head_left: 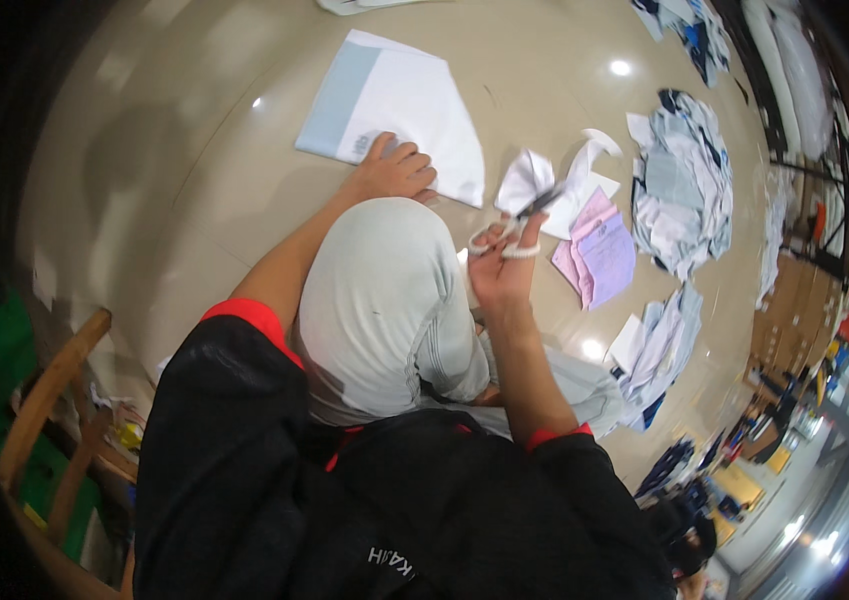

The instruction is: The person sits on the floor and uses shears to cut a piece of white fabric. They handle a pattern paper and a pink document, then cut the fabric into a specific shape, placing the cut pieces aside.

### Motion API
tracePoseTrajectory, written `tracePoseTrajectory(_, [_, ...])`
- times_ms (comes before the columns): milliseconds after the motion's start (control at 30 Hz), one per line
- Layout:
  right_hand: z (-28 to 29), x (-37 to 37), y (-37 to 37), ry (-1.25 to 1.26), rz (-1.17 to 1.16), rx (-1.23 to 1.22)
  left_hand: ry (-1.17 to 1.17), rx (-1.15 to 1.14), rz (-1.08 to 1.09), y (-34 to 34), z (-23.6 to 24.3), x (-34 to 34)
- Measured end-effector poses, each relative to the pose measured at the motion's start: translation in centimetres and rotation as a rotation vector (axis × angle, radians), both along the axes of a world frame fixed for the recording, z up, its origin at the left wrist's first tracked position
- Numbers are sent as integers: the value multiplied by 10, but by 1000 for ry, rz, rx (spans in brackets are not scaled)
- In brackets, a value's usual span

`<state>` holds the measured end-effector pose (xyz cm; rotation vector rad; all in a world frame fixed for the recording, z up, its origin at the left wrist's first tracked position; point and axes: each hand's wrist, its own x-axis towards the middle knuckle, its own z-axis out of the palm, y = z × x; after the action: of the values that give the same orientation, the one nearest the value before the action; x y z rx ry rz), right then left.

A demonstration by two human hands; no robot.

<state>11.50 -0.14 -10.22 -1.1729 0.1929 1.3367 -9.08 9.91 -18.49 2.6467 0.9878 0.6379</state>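
My left hand (pixel 394 168) rests on a white piece (pixel 414 110) with a pale blue-grey band, lying on the floor beyond my raised knee (pixel 374 290). Its fingers are slightly bent and apart. My right hand (pixel 502 262) holds scissors (pixel 542 203) with white handles and dark blades, pointing up and right beside the knee. Just past the blades lie white pieces (pixel 522 178), one folded or crumpled. A folded pink piece (pixel 594 260) lies to their right.
The tiled floor (pixel 174 120) holds piles of pale and navy cloth (pixel 679 190) on the right. Rolls (pixel 794 80), cardboard boxes (pixel 789 310) and a seated or bending person (pixel 684 540) are along the right edge. A wooden frame (pixel 54 390) stands at lower left.
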Motion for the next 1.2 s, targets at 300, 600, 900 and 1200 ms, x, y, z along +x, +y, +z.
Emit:
tracePoseTrajectory(300, [103, 18, -103, 605, -66, 128, -7, -91, 379, 10, 3, 2])
tracePoseTrajectory(600, [79, 86, -109, -537, 771, -148, 676, -173, -171, 109, 66, -12])
tracePoseTrajectory(900, [3, 98, -65, -573, 988, -57, 312, -183, 110, 97, 32, -52])
tracePoseTrajectory(1200, [-18, 103, -17, -550, 987, -10, -4, -26, 195, 75, -3, -90])
